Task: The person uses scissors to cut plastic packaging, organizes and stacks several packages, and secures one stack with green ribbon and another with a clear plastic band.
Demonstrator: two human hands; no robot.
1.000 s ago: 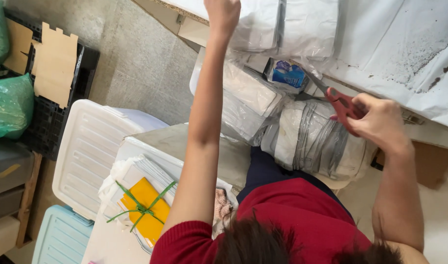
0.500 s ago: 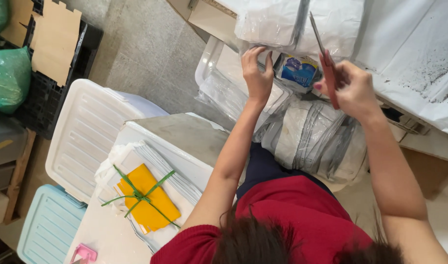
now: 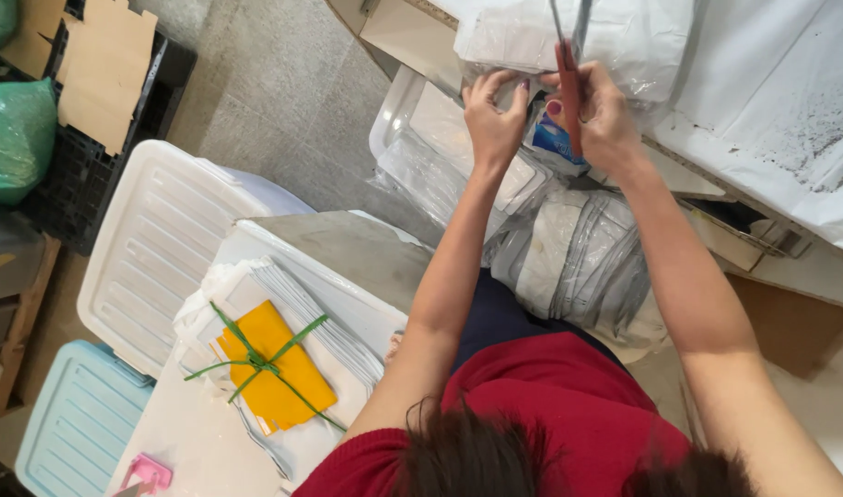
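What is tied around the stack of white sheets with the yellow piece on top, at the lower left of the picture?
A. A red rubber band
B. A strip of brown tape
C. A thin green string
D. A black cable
C: a thin green string crosses over the yellow piece and is knotted near its middle, holding the stack of white sheets together.

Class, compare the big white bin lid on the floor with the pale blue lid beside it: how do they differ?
The white lid is larger and lies wholly in view; the blue lid is smaller and cut off by the picture's edge. The white lid lies higher in the picture, the blue lid at the lower left. Both are ribbed plastic rectangles.
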